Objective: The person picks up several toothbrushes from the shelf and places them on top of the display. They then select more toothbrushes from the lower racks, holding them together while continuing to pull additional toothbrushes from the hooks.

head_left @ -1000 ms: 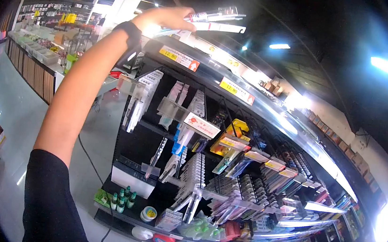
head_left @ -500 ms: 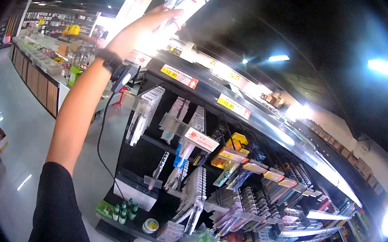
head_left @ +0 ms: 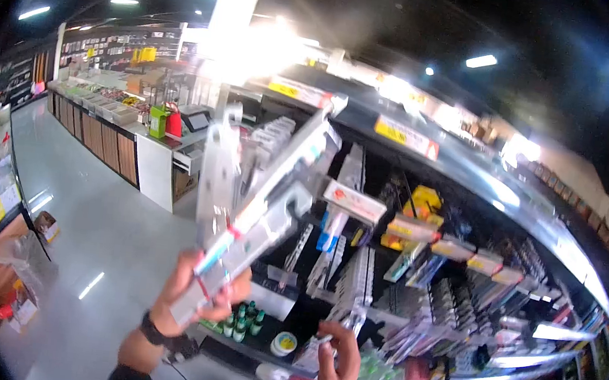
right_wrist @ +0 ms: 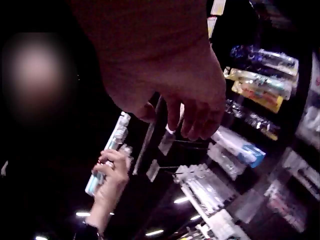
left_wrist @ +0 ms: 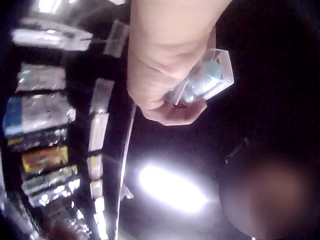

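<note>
My left hand (head_left: 177,289) grips a bunch of long, slim clear plastic packages (head_left: 264,232) in front of the shelf rack. They have hang holes at their upper ends, pale blue and white contents, and narrow red bands near my fingers. The packages fan apart upward, one standing more upright at the left. In the left wrist view the fingers curl round a clear package (left_wrist: 212,76). Lower and to the right, my right hand (head_left: 339,368) is raised apart from the packages, its fingers loosely bent. The right wrist view shows the same hand (right_wrist: 170,100) from behind.
A black rack with hanging packages (head_left: 354,284) and price labels (head_left: 405,135) fills the right side. Small green bottles (head_left: 242,324) and a round tub (head_left: 284,344) sit on its low shelf. A long counter (head_left: 113,142) stands at the left beyond the grey floor (head_left: 81,230).
My left hand has come down from above the rack's top with the packages, to low in front of it. My right hand has come into view. The head view has turned left.
</note>
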The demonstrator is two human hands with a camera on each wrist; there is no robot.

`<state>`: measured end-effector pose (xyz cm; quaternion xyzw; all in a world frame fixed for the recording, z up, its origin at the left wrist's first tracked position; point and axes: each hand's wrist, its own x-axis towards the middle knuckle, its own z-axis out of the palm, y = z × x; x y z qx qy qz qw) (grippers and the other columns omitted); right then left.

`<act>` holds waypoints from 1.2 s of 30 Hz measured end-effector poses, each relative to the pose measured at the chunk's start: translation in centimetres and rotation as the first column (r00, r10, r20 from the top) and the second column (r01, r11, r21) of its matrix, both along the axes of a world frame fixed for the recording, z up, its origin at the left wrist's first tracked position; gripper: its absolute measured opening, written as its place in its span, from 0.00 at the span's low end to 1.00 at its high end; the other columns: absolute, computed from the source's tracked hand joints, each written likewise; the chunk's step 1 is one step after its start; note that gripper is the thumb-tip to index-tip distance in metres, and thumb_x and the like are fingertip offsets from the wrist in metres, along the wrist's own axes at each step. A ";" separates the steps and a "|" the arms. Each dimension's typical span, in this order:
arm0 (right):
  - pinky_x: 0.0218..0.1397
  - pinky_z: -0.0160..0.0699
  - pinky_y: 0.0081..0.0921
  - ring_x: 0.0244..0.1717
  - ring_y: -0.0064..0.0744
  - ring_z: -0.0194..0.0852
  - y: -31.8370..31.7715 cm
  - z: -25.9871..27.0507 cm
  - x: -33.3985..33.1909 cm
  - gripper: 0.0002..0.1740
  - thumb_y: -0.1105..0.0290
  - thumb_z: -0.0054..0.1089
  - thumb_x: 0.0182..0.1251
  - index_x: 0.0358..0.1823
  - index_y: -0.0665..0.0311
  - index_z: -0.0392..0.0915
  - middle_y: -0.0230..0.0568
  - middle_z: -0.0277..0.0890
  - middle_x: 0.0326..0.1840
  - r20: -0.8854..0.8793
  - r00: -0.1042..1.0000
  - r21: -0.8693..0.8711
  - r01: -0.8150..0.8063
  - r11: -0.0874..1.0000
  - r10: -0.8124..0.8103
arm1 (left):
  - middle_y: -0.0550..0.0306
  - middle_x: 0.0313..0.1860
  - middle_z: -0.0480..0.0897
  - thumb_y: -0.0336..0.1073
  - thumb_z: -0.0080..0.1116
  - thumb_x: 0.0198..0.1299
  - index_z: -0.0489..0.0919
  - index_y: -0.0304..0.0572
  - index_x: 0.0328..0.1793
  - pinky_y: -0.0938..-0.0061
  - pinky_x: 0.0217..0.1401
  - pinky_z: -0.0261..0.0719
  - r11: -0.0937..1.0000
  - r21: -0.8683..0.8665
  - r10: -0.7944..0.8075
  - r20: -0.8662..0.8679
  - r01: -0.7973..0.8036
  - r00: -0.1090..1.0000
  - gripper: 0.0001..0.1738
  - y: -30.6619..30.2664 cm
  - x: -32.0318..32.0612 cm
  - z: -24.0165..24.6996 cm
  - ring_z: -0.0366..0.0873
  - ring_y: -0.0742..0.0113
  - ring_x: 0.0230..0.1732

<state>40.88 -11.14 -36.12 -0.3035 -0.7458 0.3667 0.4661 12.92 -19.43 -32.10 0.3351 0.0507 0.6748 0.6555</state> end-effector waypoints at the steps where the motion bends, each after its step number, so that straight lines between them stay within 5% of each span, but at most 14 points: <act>1: 0.66 0.72 0.35 0.68 0.37 0.72 1.4 0.3 -0.2 0.29 0.51 0.46 0.81 0.69 0.67 0.70 0.44 0.74 0.69 -0.032 0.987 -0.075 -0.161 0.984 0.159 | 0.55 0.34 0.70 0.64 0.51 0.67 0.66 0.31 0.72 0.83 0.14 0.63 0.994 -0.107 -0.006 0.124 0.020 0.992 0.43 -0.5 2.4 -1.7 0.64 0.75 0.29; 3: 0.67 0.68 0.29 0.63 0.33 0.71 1.9 2.7 -1.4 0.21 0.70 0.51 0.77 0.68 0.70 0.69 0.45 0.71 0.66 -0.333 0.897 -0.086 -0.336 0.938 0.291 | 0.59 0.27 0.66 0.65 0.56 0.64 0.72 0.35 0.62 0.84 0.12 0.62 0.970 -0.196 -0.122 0.106 0.141 0.987 0.39 -0.7 5.7 -3.8 0.64 0.75 0.30; 7: 0.73 0.64 0.32 0.72 0.34 0.64 4.0 5.0 -0.3 0.27 0.68 0.51 0.77 0.73 0.69 0.65 0.44 0.66 0.71 -0.554 0.682 -0.070 -0.611 0.789 0.478 | 0.54 0.27 0.68 0.60 0.62 0.60 0.76 0.31 0.60 0.83 0.10 0.65 0.914 -0.199 -0.200 0.535 0.353 0.821 0.37 -1.3 12.4 -8.9 0.65 0.72 0.29; 11: 0.78 0.60 0.34 0.74 0.35 0.65 6.2 3.5 2.7 0.27 0.67 0.52 0.77 0.74 0.69 0.68 0.44 0.67 0.75 -0.553 0.574 -0.139 -0.778 0.613 0.604 | 0.53 0.28 0.69 0.57 0.62 0.62 0.75 0.32 0.63 0.81 0.10 0.66 0.866 -0.326 -0.188 0.489 0.378 0.852 0.36 -1.5 17.0 -12.5 0.65 0.71 0.28; 13: 0.78 0.60 0.35 0.72 0.37 0.69 6.3 1.3 4.3 0.28 0.64 0.52 0.78 0.73 0.72 0.68 0.47 0.76 0.68 -0.511 0.661 -0.255 -0.727 0.638 0.550 | 0.58 0.30 0.67 0.62 0.59 0.61 0.72 0.31 0.60 0.82 0.14 0.61 0.883 -0.362 -0.209 0.263 0.298 0.942 0.39 -1.8 18.2 -14.2 0.62 0.74 0.23; 15: 0.76 0.64 0.35 0.67 0.37 0.74 6.7 -1.4 6.0 0.27 0.61 0.51 0.79 0.70 0.74 0.70 0.49 0.80 0.62 -0.619 0.589 -0.265 -0.779 0.569 0.520 | 0.55 0.31 0.70 0.58 0.65 0.60 0.73 0.34 0.61 0.80 0.17 0.65 0.812 -0.514 -0.173 0.242 0.277 0.955 0.36 -2.7 19.6 -13.7 0.64 0.73 0.23; 17: 0.67 0.71 0.38 0.55 0.40 0.80 6.3 -3.1 7.7 0.31 0.51 0.54 0.72 0.63 0.73 0.73 0.47 0.82 0.49 -0.729 0.596 -0.374 -0.759 0.533 0.337 | 0.51 0.34 0.74 0.52 0.72 0.58 0.73 0.34 0.62 0.78 0.18 0.68 0.729 -0.684 -0.031 -0.067 -0.024 0.997 0.35 -4.0 21.5 -13.9 0.67 0.72 0.23; 19: 0.62 0.72 0.38 0.48 0.40 0.78 6.5 -4.0 9.1 0.30 0.50 0.49 0.73 0.62 0.71 0.71 0.43 0.79 0.41 -0.834 0.504 -0.350 -0.797 0.492 0.223 | 0.48 0.37 0.78 0.45 0.77 0.54 0.73 0.33 0.62 0.76 0.20 0.71 0.776 -0.619 -0.156 0.001 0.123 0.988 0.36 -4.4 21.8 -16.0 0.73 0.69 0.24; 21: 0.57 0.75 0.42 0.41 0.41 0.74 6.5 -4.4 9.8 0.26 0.50 0.42 0.74 0.59 0.65 0.70 0.41 0.72 0.35 -0.916 0.385 -0.297 -0.842 0.451 0.115 | 0.47 0.36 0.80 0.40 0.78 0.53 0.72 0.31 0.63 0.75 0.22 0.74 0.800 -0.584 -0.099 -0.352 -0.136 0.931 0.36 -5.2 23.4 -15.6 0.77 0.67 0.25; 23: 0.49 0.81 0.44 0.38 0.40 0.74 6.7 -5.3 10.6 0.24 0.50 0.42 0.74 0.55 0.63 0.69 0.40 0.70 0.33 -0.982 0.186 -0.177 -0.931 0.320 -0.002 | 0.48 0.36 0.81 0.35 0.79 0.51 0.72 0.30 0.63 0.74 0.23 0.77 0.776 -0.621 -0.149 -0.356 -0.114 0.923 0.37 -6.1 24.0 -16.7 0.80 0.66 0.27; 27: 0.26 0.83 0.33 0.25 0.32 0.73 6.5 -4.1 11.4 0.23 0.49 0.39 0.77 0.55 0.62 0.67 0.38 0.70 0.31 -0.916 0.401 -0.362 -0.786 0.502 -0.032 | 0.51 0.39 0.82 0.30 0.77 0.52 0.70 0.31 0.66 0.71 0.29 0.82 0.620 -0.700 -0.074 -0.502 -0.355 0.862 0.37 -8.4 26.3 -15.2 0.82 0.67 0.32; 31: 0.15 0.67 0.22 0.15 0.24 0.62 6.6 -4.3 10.8 0.26 0.47 0.37 0.82 0.64 0.59 0.67 0.36 0.69 0.28 -0.969 0.239 -0.203 -0.920 0.336 0.069 | 0.54 0.50 0.82 0.26 0.75 0.53 0.69 0.30 0.67 0.73 0.47 0.84 0.575 -0.624 -0.041 -0.669 -0.530 0.742 0.37 -11.7 25.8 -16.3 0.83 0.68 0.45; 33: 0.10 0.54 0.15 0.10 0.16 0.51 5.4 -4.3 9.6 0.28 0.45 0.38 0.83 0.68 0.57 0.68 0.30 0.61 0.23 -0.950 0.298 -0.256 -0.914 0.314 0.092 | 0.53 0.52 0.82 0.25 0.75 0.53 0.69 0.30 0.69 0.73 0.50 0.83 0.553 -0.613 -0.021 -0.687 -0.564 0.726 0.37 -12.6 25.1 -15.7 0.83 0.68 0.47; 36: 0.11 0.53 0.18 0.11 0.17 0.50 3.6 -4.2 7.2 0.31 0.43 0.39 0.82 0.70 0.60 0.67 0.28 0.59 0.21 -0.746 0.634 -0.499 -0.734 0.460 0.202 | 0.53 0.53 0.83 0.25 0.75 0.53 0.69 0.30 0.69 0.74 0.50 0.83 0.535 -0.612 0.029 -0.676 -0.583 0.736 0.38 -15.0 23.3 -16.5 0.83 0.68 0.46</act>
